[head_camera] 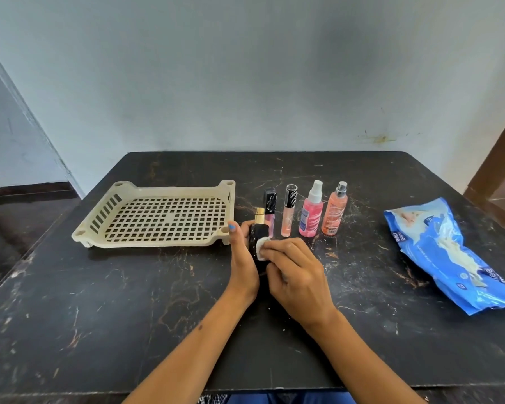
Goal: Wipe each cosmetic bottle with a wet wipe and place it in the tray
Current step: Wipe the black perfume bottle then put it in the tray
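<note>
Our left hand (243,255) curls round the black bottle (258,239), holding it upright just off the tray's (155,242) near right corner, while our right hand (296,275) pinches a bunched wipe (262,248) and presses it against the bottle's right side. Only the gold cap and a strip of dark body show between our fingers. Behind it 4 more bottles stand in a row: a dark-capped gloss (269,211), a clear pink tube (288,211), a pink spray (311,212) and an orange spray (335,209), all upright and close together. The tray holds nothing yet, so we judge this the 1st of 5. The risk we see is crowding: a wide rubbing stroke or a careless lift toward the tray could clip the gloss just behind and topple the row, and a wet, smooth bottle may slip in our grip. Farther right lies the blue wipes pack (449,255), torn open; its white lettering is upside down and too small for us to read, and the bottle labels are no clearer.
</note>
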A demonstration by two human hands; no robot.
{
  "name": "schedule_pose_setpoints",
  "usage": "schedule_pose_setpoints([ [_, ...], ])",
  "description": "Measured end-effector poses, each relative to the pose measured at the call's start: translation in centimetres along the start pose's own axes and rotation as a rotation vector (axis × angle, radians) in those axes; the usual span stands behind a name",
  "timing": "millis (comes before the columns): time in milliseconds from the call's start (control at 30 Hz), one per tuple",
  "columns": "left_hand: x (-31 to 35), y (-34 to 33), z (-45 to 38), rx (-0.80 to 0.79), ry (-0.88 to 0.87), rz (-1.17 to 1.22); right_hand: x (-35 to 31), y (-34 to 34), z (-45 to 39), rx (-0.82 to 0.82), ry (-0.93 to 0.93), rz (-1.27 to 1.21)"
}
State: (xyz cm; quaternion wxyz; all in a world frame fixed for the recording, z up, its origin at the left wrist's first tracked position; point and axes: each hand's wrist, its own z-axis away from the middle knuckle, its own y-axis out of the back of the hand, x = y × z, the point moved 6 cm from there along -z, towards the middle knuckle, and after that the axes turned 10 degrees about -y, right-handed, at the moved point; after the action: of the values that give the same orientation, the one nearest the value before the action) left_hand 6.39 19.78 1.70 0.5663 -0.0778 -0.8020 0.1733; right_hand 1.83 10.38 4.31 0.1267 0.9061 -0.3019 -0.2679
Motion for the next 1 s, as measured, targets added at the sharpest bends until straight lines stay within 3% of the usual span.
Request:
schedule_pose_setpoints([
  [233,-0.3,0.1,0.0,-0.021,0.025,0.049,-0.5,-0.2,0.2,-0.029,0.071,0.014],
  [400,-0.1,0.0,0.0,-0.012,-0.002,-0.005,-0.1,-0.5,-0.3,0.001,0.012,0.093],
  [533,-0.3,0.0,-0.1,-0.015,0.026,0.035,-0.7,-0.5,0.3,0.000,0.088,0.011],
  [1000,0.0,0.0,-0.1,0.001,-0.011,-0.005,0.0,-0.6,-0.3,0.002,-0.017,0.095],
])
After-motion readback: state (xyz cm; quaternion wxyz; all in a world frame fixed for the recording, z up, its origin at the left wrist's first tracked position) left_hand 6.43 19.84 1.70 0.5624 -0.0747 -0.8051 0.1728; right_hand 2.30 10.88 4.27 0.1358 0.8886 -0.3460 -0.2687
